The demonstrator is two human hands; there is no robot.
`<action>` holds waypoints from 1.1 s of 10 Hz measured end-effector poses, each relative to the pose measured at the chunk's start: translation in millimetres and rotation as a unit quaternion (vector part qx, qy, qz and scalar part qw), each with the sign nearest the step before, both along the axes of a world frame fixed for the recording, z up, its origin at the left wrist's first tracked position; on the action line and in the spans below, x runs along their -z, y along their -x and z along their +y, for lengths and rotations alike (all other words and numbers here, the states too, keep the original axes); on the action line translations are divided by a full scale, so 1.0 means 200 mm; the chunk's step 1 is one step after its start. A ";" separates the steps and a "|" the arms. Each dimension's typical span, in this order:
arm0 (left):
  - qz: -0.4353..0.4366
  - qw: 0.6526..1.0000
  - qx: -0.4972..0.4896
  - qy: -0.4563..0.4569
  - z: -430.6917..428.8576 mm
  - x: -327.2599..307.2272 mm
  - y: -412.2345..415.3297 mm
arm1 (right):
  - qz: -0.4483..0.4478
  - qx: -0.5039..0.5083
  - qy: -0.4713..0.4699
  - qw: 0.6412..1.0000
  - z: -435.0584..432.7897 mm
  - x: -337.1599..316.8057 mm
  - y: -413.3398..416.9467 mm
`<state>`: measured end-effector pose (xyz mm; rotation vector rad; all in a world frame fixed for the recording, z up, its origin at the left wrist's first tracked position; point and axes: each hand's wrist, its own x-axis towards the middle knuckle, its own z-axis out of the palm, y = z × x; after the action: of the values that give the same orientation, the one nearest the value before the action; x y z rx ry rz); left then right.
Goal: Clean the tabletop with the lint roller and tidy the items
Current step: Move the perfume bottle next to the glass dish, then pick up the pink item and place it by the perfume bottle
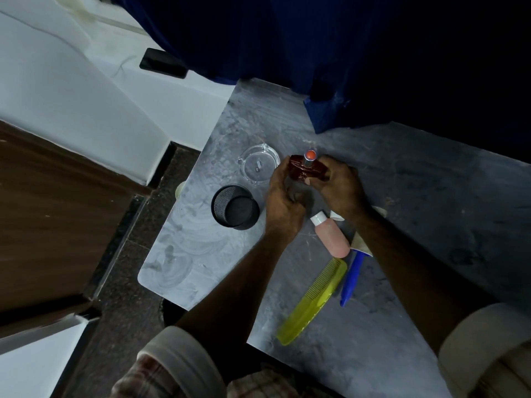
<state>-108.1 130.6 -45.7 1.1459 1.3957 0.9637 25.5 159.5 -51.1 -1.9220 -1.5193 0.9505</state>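
Observation:
A dark red perfume bottle [307, 170] with an orange-topped sprayer is held upright just above the grey tabletop [431, 219]. My left hand [283, 202] grips its left side and my right hand [340, 188] grips its right side. Below my right wrist lies a pink tube [330, 235] with a white cap. A lint roller [352, 278] with a blue handle lies under my right forearm, its roll mostly hidden. A yellow-green comb [311, 303] lies beside the handle, near the table's front edge.
A black mesh cup [235, 206] stands left of my hands and a clear glass ashtray [258, 165] sits behind it. A dark blue curtain [344, 67] hangs over the table's far side. A black phone [163, 63] lies on the white ledge. The floor drops off at the table's left.

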 end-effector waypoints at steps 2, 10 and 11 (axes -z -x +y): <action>0.006 1.000 -0.012 -0.004 0.00 0.00 0.00 | 0.010 0.006 0.010 1.000 0.00 0.00 0.00; 0.124 0.983 0.047 0.130 -0.33 0.03 0.03 | -0.257 -0.051 0.094 0.961 -0.51 -0.20 -0.13; 0.158 0.975 0.074 0.137 -0.28 0.00 -0.03 | -0.257 -0.057 0.116 0.958 -0.55 -0.17 -0.10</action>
<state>-102.3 73.7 -45.0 1.2077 1.6119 0.4775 46.2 50.0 -16.4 -2.4070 -1.8890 0.7325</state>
